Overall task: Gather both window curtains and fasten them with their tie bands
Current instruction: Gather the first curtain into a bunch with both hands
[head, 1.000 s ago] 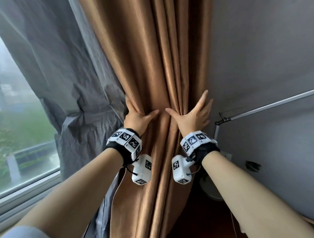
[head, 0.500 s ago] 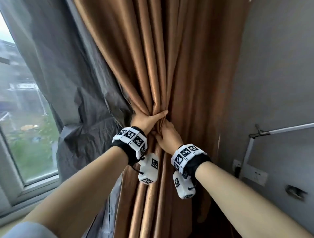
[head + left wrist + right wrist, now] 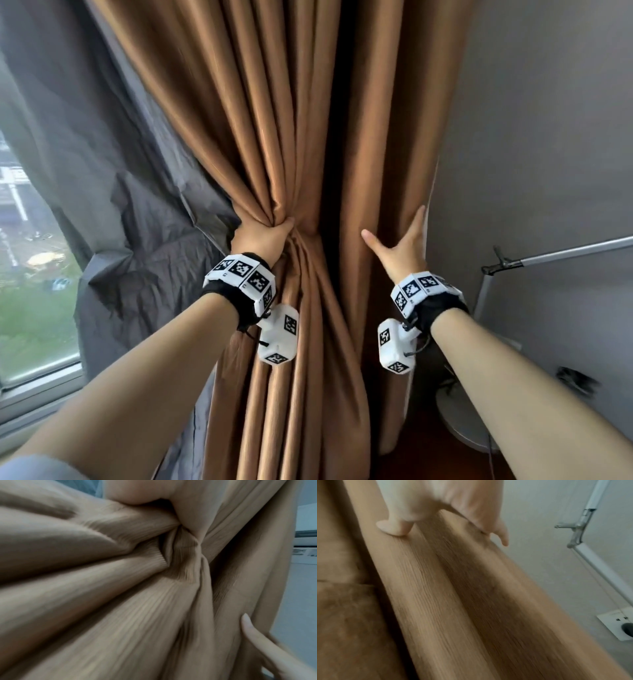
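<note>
A brown curtain [image 3: 274, 137] hangs in long folds beside the wall. My left hand [image 3: 263, 236] grips a bunch of its folds at waist height, fingers curled round the cloth; in the left wrist view the pinched folds [image 3: 180, 555] radiate from the grip. My right hand [image 3: 404, 240] lies open on the curtain's outermost right fold [image 3: 453, 588], thumb [image 3: 393, 527] spread on the front, fingers [image 3: 501, 534] straight along the edge next to the wall. A dark gap separates that fold from the gathered bunch. No tie band is visible.
A crumpled grey lining curtain [image 3: 137, 205] hangs left of the brown one, with the window [image 3: 27, 291] beyond it. On the right are the grey wall [image 3: 548, 137], a metal lamp arm [image 3: 548, 255], a wall socket [image 3: 618, 624] and a white round base [image 3: 459, 421] on the floor.
My right hand has left the bunch beside my left hand and moved right to the outer fold by the wall, opening out. My left hand keeps its grip.
</note>
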The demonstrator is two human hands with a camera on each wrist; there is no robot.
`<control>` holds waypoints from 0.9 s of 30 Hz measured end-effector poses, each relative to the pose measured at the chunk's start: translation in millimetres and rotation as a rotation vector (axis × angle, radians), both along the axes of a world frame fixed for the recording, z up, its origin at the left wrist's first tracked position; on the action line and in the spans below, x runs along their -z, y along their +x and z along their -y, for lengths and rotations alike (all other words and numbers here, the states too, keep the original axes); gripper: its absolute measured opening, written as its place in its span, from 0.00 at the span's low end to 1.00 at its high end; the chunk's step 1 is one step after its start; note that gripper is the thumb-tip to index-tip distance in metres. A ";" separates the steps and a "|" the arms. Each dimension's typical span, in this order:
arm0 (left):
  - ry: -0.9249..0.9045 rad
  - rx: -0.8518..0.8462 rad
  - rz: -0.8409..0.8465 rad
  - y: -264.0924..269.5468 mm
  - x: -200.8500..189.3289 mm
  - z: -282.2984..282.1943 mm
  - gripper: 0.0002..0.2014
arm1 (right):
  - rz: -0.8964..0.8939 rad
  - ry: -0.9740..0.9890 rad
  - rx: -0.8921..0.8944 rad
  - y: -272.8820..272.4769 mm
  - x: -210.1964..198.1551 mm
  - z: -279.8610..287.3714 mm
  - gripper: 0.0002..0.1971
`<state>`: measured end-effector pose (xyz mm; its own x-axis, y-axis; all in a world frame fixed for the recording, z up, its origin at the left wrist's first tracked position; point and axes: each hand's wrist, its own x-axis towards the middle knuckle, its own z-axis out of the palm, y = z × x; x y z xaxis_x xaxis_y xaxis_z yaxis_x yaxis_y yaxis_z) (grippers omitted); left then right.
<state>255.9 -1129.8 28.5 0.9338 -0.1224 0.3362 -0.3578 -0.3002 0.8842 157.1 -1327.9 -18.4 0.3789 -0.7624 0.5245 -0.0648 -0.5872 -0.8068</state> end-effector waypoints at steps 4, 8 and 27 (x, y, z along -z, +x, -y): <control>0.007 -0.009 -0.001 2.2 -2.1 1.9 0.47 | 0.046 -0.026 -0.346 8.6 1.1 -22.0 0.53; 0.005 0.002 -0.009 3.9 -2.1 -1.4 0.47 | -0.073 -0.172 -0.533 26.7 4.7 -60.4 0.48; 0.071 -0.048 0.048 9.0 0.0 -9.7 0.37 | 0.059 -0.441 -0.161 46.8 10.4 -70.6 0.34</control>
